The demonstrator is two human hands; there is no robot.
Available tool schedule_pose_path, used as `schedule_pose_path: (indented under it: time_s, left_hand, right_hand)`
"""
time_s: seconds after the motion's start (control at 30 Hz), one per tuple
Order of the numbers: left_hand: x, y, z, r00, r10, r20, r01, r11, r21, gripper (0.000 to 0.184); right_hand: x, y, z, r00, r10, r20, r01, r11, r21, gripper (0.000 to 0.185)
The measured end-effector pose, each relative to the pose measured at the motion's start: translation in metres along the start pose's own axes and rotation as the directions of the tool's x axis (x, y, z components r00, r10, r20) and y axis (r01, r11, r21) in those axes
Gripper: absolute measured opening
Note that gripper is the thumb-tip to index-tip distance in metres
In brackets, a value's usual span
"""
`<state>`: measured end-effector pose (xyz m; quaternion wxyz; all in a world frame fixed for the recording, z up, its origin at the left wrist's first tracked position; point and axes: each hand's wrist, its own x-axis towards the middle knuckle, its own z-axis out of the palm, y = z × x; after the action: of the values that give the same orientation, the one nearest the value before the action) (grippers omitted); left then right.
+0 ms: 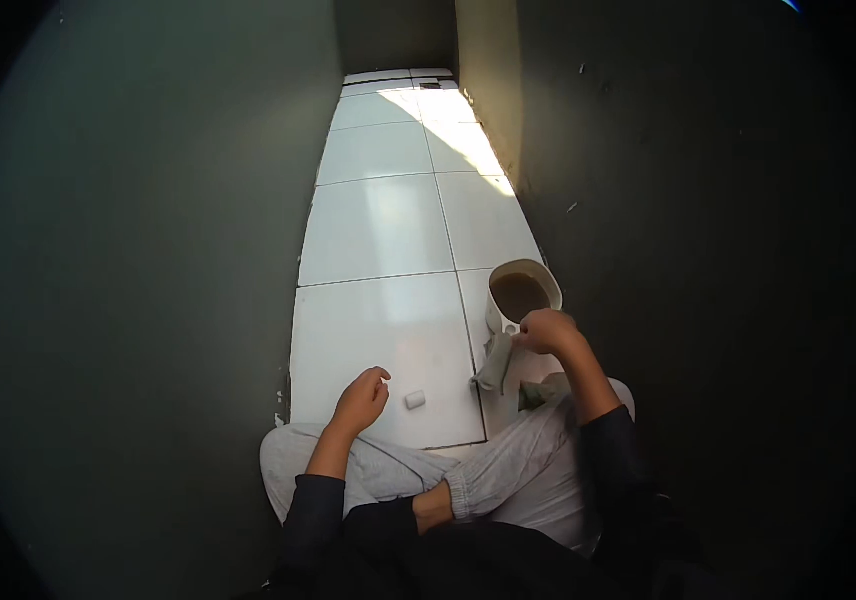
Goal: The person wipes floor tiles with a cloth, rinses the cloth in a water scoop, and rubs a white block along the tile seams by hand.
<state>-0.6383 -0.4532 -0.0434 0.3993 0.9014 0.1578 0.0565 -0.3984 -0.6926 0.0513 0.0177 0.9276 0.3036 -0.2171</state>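
My right hand (546, 332) is closed, pinching the top of a grey-green cloth (493, 366) that hangs down in front of the tub. Right at that hand stands a white tub (496, 310) holding brownish liquid (521, 296); the hand overlaps its near rim. A second crumpled grey-green cloth (538, 392) lies by my right knee, partly covered by the forearm. My left hand (361, 400) is over the floor with fingers loosely bent and nothing seen in it. A small white cylinder-shaped piece (415, 400) lies on the tile just right of it.
White floor tiles (378, 235) run ahead between a dark wall on the left (168, 260) and another on the right (688, 260). Sunlight falls on the far tiles. My crossed legs (508, 460) in grey trousers border the near floor.
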Motion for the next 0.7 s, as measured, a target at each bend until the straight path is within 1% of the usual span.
schedule_pose_path:
  time_s: [0.03, 0.07, 0.1, 0.13, 0.2, 0.27, 0.37, 0.4, 0.47, 0.5, 0.53, 0.57, 0.6, 0.63, 0.67, 0.7]
  left_hand:
    - [-0.003, 0.011, 0.002, 1.0, 0.005, -0.029, -0.005, 1.0, -0.019, 0.019]
    - [-0.005, 0.019, 0.01, 0.999, 0.012, -0.032, -0.012, 1.0, -0.019, 0.019]
    - [-0.009, 0.026, 0.021, 0.997, 0.028, -0.066, -0.033, 0.997, -0.076, 0.019]
    - [-0.015, 0.033, 0.03, 0.994, 0.039, -0.1, -0.052, 0.99, -0.13, 0.019]
    - [-0.026, 0.054, 0.046, 0.996, 0.053, -0.069, -0.066, 0.978, -0.197, 0.019]
    - [-0.033, 0.062, 0.061, 0.995, 0.09, -0.045, -0.098, 0.967, -0.237, 0.02]
    - [-0.043, 0.064, 0.071, 0.994, 0.105, -0.016, -0.106, 0.965, -0.24, 0.021]
    - [-0.044, 0.062, 0.071, 0.994, 0.106, -0.021, -0.108, 0.966, -0.233, 0.021]
    - [-0.047, 0.058, 0.07, 0.997, 0.06, 0.04, -0.049, 0.971, -0.235, 0.02]
    - [-0.047, 0.054, 0.071, 0.997, 0.079, 0.023, -0.072, 0.972, -0.222, 0.02]
    - [-0.046, 0.052, 0.071, 0.996, 0.085, 0.011, -0.081, 0.972, -0.22, 0.02]
    - [-0.046, 0.052, 0.071, 0.997, 0.071, 0.02, -0.065, 0.972, -0.224, 0.02]
    - [-0.043, 0.054, 0.072, 0.998, 0.058, 0.035, -0.048, 0.973, -0.227, 0.02]
    - [-0.039, 0.057, 0.075, 0.997, 0.063, 0.036, -0.053, 0.972, -0.23, 0.02]
    - [-0.035, 0.06, 0.078, 0.996, 0.075, 0.037, -0.065, 0.972, -0.225, 0.02]
    - [-0.032, 0.063, 0.081, 0.996, 0.084, 0.038, -0.074, 0.973, -0.22, 0.02]
  right_hand:
    - [0.007, 0.019, 0.006, 0.997, 0.059, 0.046, -0.054, 0.993, -0.1, 0.044]
    - [0.015, 0.028, 0.017, 0.997, 0.061, 0.039, -0.057, 0.993, -0.101, 0.044]
    - [0.022, 0.033, 0.032, 0.961, 0.145, 0.237, -0.091, 0.971, -0.222, 0.045]
    - [0.029, 0.04, 0.049, 0.879, 0.221, 0.423, -0.07, 0.937, -0.343, 0.046]
    - [0.046, 0.047, 0.079, 0.792, 0.261, 0.551, -0.065, 0.935, -0.349, 0.047]
    - [0.062, 0.058, 0.118, 0.786, 0.259, 0.561, -0.127, 0.956, -0.264, 0.047]
    - [0.082, 0.068, 0.138, 0.809, 0.238, 0.538, -0.178, 0.971, -0.162, 0.048]
    - [0.088, 0.07, 0.134, 0.824, 0.227, 0.519, -0.178, 0.974, -0.144, 0.048]
    - [0.093, 0.074, 0.112, 0.875, 0.196, 0.442, -0.147, 0.979, -0.142, 0.049]
    - [0.089, 0.075, 0.096, 0.9, 0.179, 0.398, -0.128, 0.98, -0.152, 0.049]
    - [0.076, 0.077, 0.07, 0.937, 0.148, 0.317, -0.097, 0.981, -0.17, 0.05]
    - [0.042, 0.068, 0.033, 0.952, 0.184, 0.243, -0.184, 0.983, -0.023, 0.038]
    - [0.029, 0.073, 0.024, 0.954, 0.186, 0.237, -0.185, 0.982, -0.025, 0.038]
    - [0.019, 0.079, 0.023, 0.996, 0.093, -0.016, -0.087, 0.971, 0.222, 0.03]
    - [0.009, 0.085, 0.02, 0.957, 0.056, -0.283, 0.073, 0.903, 0.424, 0.023]
    - [-0.003, 0.079, 0.007, 0.942, 0.115, -0.314, 0.143, 0.71, 0.689, 0.014]
